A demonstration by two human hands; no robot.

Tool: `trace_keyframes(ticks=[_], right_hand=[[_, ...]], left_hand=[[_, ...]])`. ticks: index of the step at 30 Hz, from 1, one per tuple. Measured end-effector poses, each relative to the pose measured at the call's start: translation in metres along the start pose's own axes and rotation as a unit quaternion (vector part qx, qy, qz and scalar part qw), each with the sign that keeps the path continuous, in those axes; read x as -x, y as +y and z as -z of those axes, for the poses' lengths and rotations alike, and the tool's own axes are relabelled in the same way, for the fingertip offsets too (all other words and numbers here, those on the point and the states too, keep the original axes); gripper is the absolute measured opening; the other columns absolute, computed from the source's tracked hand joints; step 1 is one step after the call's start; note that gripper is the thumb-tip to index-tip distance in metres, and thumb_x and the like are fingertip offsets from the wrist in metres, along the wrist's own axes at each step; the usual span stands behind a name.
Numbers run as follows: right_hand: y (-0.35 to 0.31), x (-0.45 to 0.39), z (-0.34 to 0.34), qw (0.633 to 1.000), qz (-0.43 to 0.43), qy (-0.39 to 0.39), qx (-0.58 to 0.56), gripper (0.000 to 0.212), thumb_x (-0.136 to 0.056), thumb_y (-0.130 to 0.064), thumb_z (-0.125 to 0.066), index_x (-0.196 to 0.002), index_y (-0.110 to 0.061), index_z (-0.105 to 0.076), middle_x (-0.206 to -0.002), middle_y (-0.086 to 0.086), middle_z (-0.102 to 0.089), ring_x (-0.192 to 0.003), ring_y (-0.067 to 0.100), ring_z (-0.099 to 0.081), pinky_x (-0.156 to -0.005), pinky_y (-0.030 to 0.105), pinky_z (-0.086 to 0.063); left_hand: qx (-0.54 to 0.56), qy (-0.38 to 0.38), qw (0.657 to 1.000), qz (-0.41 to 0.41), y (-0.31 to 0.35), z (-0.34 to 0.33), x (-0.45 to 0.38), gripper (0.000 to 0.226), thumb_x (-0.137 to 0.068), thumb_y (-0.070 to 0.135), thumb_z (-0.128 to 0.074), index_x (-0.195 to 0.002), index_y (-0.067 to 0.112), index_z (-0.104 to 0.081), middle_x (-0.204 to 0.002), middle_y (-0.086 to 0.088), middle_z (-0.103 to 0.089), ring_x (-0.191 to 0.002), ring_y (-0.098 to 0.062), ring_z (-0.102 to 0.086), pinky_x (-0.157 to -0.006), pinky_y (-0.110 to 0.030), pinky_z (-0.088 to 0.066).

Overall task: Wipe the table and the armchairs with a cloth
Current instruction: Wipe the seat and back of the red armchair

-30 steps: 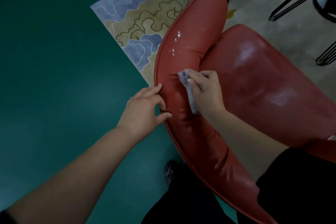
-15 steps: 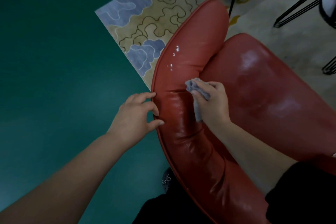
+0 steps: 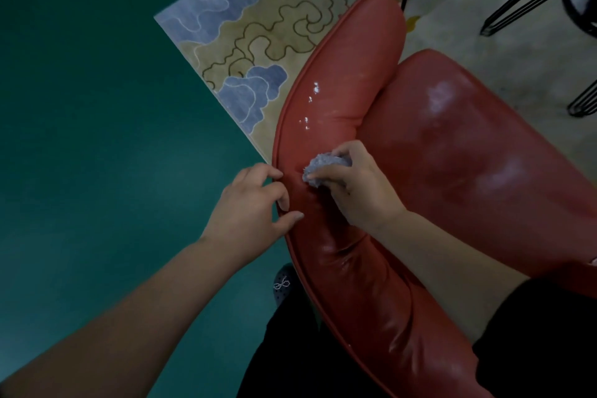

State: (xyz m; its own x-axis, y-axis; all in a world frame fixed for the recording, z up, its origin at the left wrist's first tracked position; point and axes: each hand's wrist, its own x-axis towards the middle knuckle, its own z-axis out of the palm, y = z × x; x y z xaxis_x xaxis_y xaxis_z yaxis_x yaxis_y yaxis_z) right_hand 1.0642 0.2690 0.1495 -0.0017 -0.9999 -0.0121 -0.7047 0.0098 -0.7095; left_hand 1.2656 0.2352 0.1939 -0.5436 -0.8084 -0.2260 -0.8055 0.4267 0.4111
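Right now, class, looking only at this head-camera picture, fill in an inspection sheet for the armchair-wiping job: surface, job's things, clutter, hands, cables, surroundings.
Surface: red leather armchair, glossy; padded armrest carries small white specks.
Job's things: grey cloth, bunched, on the armrest.
Clutter: nothing seen.
Hands: right hand grips the cloth against the armrest; left hand rests at the armrest's outer edge, fingers bent, holding nothing.
Cables: nothing seen.
Surroundings: green floor; patterned rug under the chair; black metal furniture legs at upper right; a dark shoe below.
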Motion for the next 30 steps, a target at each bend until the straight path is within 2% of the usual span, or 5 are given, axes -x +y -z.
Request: trace_keyframes(ticks=[5,11,20,26,30], right_hand=[[0.011,0.004,0.004,0.998,-0.039,0.027,0.041,0.024,-0.086,-0.011,-0.062,-0.101,-0.027,-0.072,-0.114,0.008,-0.046,-0.103,0.029,-0.049,-0.081,0.044,-0.052],[0.008,0.009,0.003,0.993,-0.054,0.074,-0.079,0.026,-0.088,-0.006,-0.062,-0.106,-0.022,-0.072,-0.116,0.004,-0.041,-0.105,0.014,-0.049,-0.091,0.007,-0.038],[0.004,-0.009,-0.003,0.999,0.012,0.039,0.006,0.017,-0.079,-0.027,-0.073,-0.096,-0.026,-0.075,-0.107,0.011,-0.050,-0.095,0.026,-0.051,-0.077,0.029,-0.045],[0.048,0.001,0.005,0.992,-0.096,0.086,0.007,0.013,-0.080,-0.021,-0.072,-0.092,-0.017,-0.076,-0.107,0.012,-0.050,-0.097,0.029,-0.056,-0.087,0.034,-0.048],[0.036,0.000,0.004,0.978,-0.109,0.157,-0.089,0.013,-0.080,-0.014,-0.072,-0.092,-0.014,-0.075,-0.107,0.003,-0.044,-0.098,0.008,-0.050,-0.090,0.011,-0.042]], left_hand=[[0.004,0.002,1.000,-0.004,-0.003,0.000,-0.007,0.026,-0.078,0.048,-0.068,-0.071,0.024,-0.062,-0.115,0.008,-0.047,-0.110,-0.013,-0.044,-0.093,-0.029,-0.036],[0.001,0.009,1.000,-0.005,-0.004,-0.002,-0.015,0.029,-0.078,0.049,-0.067,-0.067,0.023,-0.058,-0.106,0.012,-0.042,-0.103,-0.011,-0.043,-0.088,-0.028,-0.035],[-0.011,0.024,1.000,-0.006,-0.003,-0.005,-0.020,0.031,-0.076,0.049,-0.066,-0.063,0.023,-0.055,-0.101,0.012,-0.041,-0.097,-0.011,-0.043,-0.084,-0.029,-0.038],[-0.005,0.030,1.000,-0.002,-0.005,-0.007,-0.021,0.032,-0.076,0.049,-0.067,-0.062,0.023,-0.055,-0.100,0.013,-0.041,-0.096,-0.007,-0.040,-0.083,-0.026,-0.034],[0.007,0.034,0.999,0.008,-0.002,-0.010,-0.021,0.033,-0.074,0.047,-0.070,-0.061,0.023,-0.053,-0.100,0.012,-0.041,-0.096,-0.010,-0.042,-0.084,-0.028,-0.037]])
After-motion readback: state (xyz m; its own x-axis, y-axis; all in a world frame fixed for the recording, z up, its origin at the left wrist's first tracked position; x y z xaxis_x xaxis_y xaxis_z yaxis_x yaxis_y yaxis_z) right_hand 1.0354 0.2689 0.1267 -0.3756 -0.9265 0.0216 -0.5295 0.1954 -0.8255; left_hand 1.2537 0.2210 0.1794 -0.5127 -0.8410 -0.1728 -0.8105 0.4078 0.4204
